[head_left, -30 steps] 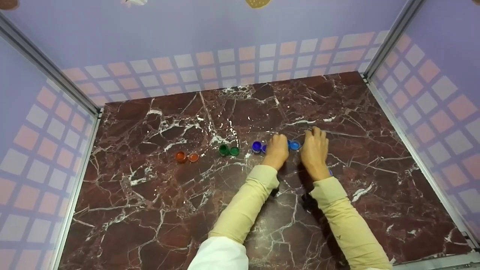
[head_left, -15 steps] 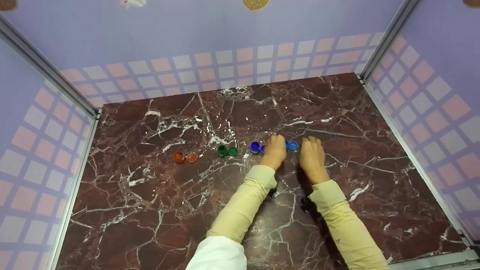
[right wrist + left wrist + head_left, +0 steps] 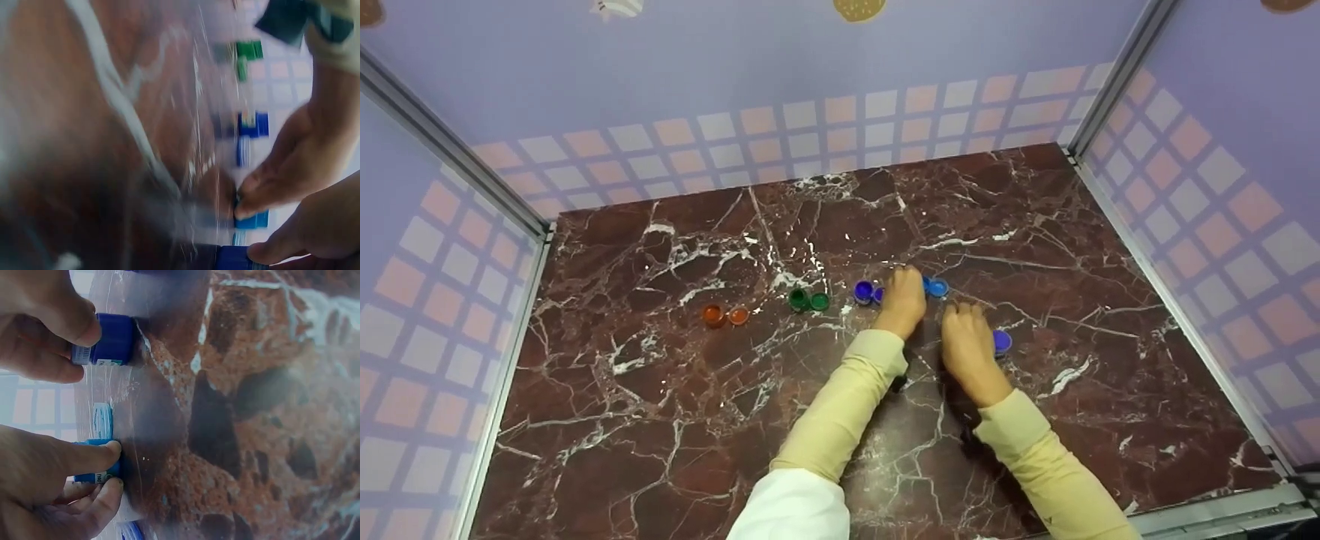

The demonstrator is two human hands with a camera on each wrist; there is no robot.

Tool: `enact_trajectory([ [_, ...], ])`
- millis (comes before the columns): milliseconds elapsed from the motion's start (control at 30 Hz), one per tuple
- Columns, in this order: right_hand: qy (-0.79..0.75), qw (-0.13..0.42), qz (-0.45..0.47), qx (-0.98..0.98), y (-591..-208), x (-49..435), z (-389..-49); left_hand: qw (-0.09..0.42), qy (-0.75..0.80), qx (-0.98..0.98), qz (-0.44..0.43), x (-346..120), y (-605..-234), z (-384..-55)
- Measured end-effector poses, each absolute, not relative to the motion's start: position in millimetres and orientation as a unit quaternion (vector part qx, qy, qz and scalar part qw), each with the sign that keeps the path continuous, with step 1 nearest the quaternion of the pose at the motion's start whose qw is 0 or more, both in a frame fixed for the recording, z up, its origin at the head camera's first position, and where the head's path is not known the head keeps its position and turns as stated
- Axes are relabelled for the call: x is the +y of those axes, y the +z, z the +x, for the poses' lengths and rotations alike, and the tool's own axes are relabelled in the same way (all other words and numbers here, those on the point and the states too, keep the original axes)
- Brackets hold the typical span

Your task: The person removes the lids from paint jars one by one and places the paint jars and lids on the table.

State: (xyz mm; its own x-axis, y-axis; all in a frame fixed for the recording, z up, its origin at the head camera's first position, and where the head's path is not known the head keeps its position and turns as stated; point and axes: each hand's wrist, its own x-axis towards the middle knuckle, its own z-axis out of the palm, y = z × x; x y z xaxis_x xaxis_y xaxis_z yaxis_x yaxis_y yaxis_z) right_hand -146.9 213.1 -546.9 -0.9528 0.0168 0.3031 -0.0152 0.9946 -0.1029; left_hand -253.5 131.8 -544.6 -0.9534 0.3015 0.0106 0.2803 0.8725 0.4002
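My left hand point(image 3: 904, 301) pinches a small light blue paint pot point(image 3: 97, 461) between thumb and fingers. Its light blue lid point(image 3: 937, 287) lies just right of it. My right hand point(image 3: 969, 345), nearer to me, grips a dark blue paint pot point(image 3: 117, 340) by its upper part, which the head view hides beneath the hand. Just right of that hand stands another violet-blue pot point(image 3: 1001, 343). Left of the left hand is an uncovered dark blue pot point(image 3: 863, 292) with its lid point(image 3: 879, 295) partly behind the hand.
Farther left stand an uncovered green pot point(image 3: 799, 299) with its lid point(image 3: 819, 301) and an uncovered orange pot point(image 3: 712, 315) with its lid point(image 3: 739, 316). The dark red marbled tabletop point(image 3: 660, 420) is bounded by lilac panels point(image 3: 735, 67) at the back and both sides.
My right hand has drawn back toward me, uncovering the violet-blue pot at its right. My left hand stays at the light blue pot. The head view has shifted slightly.
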Motion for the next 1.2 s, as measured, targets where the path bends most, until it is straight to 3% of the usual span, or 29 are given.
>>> enact_trajectory([
  [167,0.02,0.174,0.032,-0.984,-548,199,-132,-0.008,0.19,0.965,0.178,130,-545,-250],
  [467,0.04,0.182,0.048,-0.981,-550,186,-121,-0.006,0.19,0.96,0.204,115,-544,-236],
  [767,0.111,0.141,0.027,-0.983,-543,186,-115,0.104,0.292,0.931,0.191,79,-541,-203],
  [1033,0.13,0.104,0.024,-0.986,-540,180,-108,0.08,0.32,0.911,0.246,35,-546,-170],
  [1200,0.154,0.085,0.029,-0.984,-538,174,-105,0.094,0.334,0.901,0.26,14,-546,-152],
])
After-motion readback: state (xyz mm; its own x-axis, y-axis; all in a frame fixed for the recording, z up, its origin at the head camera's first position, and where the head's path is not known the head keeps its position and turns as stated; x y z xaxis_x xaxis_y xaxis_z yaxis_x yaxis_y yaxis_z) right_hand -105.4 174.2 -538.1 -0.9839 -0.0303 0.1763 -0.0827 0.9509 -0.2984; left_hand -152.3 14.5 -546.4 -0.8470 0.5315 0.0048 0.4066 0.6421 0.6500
